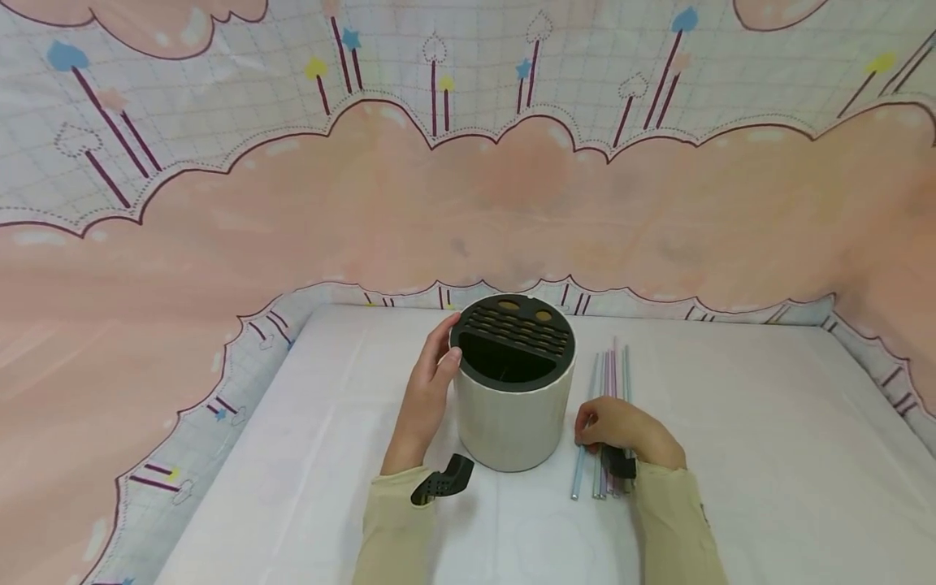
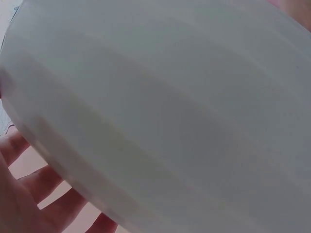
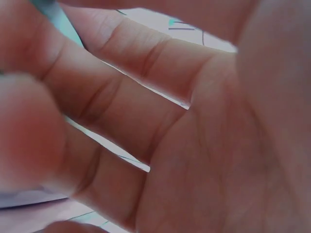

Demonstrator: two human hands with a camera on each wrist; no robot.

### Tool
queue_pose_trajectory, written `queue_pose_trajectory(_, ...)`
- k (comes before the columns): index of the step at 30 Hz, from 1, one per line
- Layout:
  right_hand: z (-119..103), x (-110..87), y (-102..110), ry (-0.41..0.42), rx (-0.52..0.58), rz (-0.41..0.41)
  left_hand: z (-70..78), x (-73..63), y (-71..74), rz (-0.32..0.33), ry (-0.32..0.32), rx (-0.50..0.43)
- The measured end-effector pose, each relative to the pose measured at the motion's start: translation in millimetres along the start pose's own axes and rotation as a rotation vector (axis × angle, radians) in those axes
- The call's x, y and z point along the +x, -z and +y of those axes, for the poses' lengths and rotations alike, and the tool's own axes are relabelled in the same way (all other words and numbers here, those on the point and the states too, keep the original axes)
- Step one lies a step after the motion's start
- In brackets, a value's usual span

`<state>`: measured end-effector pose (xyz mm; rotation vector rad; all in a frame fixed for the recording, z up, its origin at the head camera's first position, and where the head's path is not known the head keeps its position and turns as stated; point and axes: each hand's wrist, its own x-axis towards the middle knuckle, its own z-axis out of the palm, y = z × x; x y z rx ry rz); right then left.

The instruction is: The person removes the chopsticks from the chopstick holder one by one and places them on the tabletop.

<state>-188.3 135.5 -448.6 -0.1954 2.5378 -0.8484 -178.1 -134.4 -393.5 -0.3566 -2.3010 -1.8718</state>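
Observation:
A white round holder stands upright, its black lid pierced by a half-round opening, rows of slots and two round holes. My left hand holds it at the left side, thumb at the front rim and fingers reaching behind. In the left wrist view the holder's pale wall fills most of the picture, with spread fingers against it. To the holder's right, my right hand pinches a light-blue stick between thumb and forefinger. Several thin pastel sticks lie side by side under that hand, partly hidden by it.
A white cloth-covered table extends to both sides. Behind it hangs a pink and white cloth backdrop with candle drawings. Black wrist cameras sit on both wrists, the left one close to the holder's base.

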Motion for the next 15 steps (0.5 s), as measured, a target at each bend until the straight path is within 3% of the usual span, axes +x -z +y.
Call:
queue_pose_trajectory(10,-1.7,3.6,2.7,0.010,-0.055,0.050,0.5,0.4,5.0,-0.006,-0.048,-0.036)
queue_pose_trajectory(15,-0.5,-1.5,17.9,0.026,-0.036,0.171,1.1,1.7,4.2,-0.011,-0.045,-0.055)
